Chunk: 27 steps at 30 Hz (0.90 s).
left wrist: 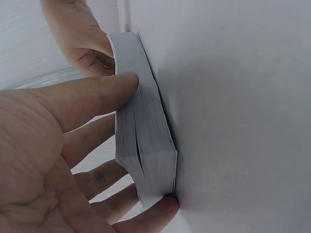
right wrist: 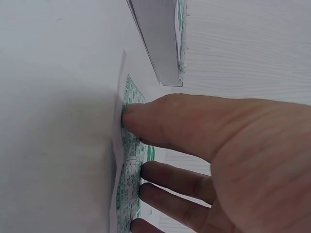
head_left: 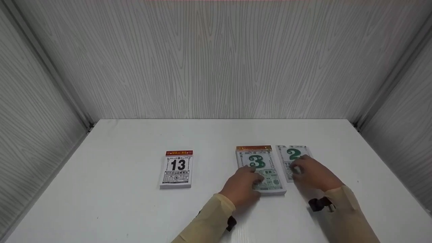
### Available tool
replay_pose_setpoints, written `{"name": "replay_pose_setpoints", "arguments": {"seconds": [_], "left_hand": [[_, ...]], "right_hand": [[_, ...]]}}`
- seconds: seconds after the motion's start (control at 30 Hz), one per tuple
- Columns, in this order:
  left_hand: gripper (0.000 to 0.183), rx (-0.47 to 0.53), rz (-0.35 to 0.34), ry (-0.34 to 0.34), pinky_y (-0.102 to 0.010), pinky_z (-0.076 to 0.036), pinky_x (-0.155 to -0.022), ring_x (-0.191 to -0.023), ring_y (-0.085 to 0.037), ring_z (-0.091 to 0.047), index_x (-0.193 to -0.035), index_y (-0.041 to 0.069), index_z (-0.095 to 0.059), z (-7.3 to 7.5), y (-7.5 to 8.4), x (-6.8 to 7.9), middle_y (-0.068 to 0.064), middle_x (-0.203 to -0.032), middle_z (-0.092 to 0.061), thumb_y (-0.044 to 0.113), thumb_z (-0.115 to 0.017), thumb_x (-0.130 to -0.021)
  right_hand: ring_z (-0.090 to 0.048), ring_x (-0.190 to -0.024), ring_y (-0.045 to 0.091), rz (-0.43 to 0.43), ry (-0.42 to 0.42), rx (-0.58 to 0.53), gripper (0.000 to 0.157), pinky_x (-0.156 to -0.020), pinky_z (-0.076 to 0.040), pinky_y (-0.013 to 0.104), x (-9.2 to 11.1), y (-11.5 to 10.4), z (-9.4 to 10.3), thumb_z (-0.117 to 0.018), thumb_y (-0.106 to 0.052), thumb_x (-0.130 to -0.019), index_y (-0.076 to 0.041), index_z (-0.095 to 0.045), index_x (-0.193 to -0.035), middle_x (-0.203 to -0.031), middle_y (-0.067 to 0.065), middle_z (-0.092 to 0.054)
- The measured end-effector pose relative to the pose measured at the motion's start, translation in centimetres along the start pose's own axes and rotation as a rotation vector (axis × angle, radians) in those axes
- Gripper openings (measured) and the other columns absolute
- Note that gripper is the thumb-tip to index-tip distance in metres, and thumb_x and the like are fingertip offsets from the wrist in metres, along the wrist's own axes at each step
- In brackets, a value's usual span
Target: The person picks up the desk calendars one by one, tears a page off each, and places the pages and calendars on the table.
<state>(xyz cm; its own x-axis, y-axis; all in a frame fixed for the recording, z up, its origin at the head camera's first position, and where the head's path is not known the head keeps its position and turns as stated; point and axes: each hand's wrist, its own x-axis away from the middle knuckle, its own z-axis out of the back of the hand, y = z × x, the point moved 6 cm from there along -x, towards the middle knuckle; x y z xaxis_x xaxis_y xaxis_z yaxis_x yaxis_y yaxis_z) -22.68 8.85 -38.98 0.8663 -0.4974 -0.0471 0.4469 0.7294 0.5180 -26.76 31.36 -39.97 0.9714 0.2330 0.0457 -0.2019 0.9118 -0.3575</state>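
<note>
A thick tear-off calendar [head_left: 277,182] with a green 3 and a gold top strip lies right of centre on the table. My left hand [head_left: 243,187] grips its lower left part: in the left wrist view the thumb [left wrist: 104,96] lies against the block's page edges [left wrist: 146,126], and the other fingers bend over and around it. To its right, a loose calendar sheet [head_left: 284,158] printed with a green 2 lies on the table. On that sheet rests my right hand [head_left: 314,173], its thumb [right wrist: 155,119] and fingertips touching the print.
A smaller tear-off calendar [head_left: 176,168] with a black 13 and a red top strip lies left of centre. The white table [head_left: 101,175] is bounded by a grey wood-grain back panel [head_left: 216,67] and panels on both sides.
</note>
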Motion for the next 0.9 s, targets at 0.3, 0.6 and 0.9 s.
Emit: {"name": "replay_pose_setpoints", "arguments": {"seconds": [0.3, 0.6, 0.9], "left_hand": [[0.038, -0.008, -0.017, -0.003, -0.033, -0.034, -0.108, -0.133, -0.018, -0.039, -0.119, 0.021, -0.067, 0.0, 0.1, 0.1, -0.004, -0.137, -0.051, 0.018, -0.073, -0.082], [0.05, 0.05, 0.025, 0.037, -0.034, -0.044, -0.097, -0.114, -0.014, -0.053, -0.123, 0.021, -0.064, 1.1, 0.1, 0.1, 0.004, -0.122, -0.06, 0.043, -0.075, -0.079], [0.042, 0.126, 0.068, 0.194, -0.034, -0.045, -0.096, -0.115, -0.012, -0.054, -0.127, 0.025, -0.059, 6.8, -1.9, 1.8, 0.008, -0.123, -0.06, 0.043, -0.064, -0.089]], "right_hand": [[-0.053, -0.092, 0.024, 0.001, -0.02, -0.016, 0.025, -0.081, -0.046, 0.044, 0.1, 0.2, 0.0, -0.072, -0.014, -0.081, -0.009, -0.067, -0.106, -0.101, 0.008, -0.057], [-0.057, -0.097, 0.026, 0.028, -0.01, -0.027, 0.022, -0.084, -0.047, 0.049, 0.2, -0.6, 0.3, -0.069, -0.013, -0.085, -0.008, -0.069, -0.107, -0.105, 0.011, -0.059], [-0.058, -0.099, 0.026, 0.04, 0.012, 0.0, 0.02, -0.084, -0.048, 0.048, -0.1, -0.7, 0.3, -0.067, -0.014, -0.088, -0.007, -0.069, -0.107, -0.107, 0.009, -0.06]]}}
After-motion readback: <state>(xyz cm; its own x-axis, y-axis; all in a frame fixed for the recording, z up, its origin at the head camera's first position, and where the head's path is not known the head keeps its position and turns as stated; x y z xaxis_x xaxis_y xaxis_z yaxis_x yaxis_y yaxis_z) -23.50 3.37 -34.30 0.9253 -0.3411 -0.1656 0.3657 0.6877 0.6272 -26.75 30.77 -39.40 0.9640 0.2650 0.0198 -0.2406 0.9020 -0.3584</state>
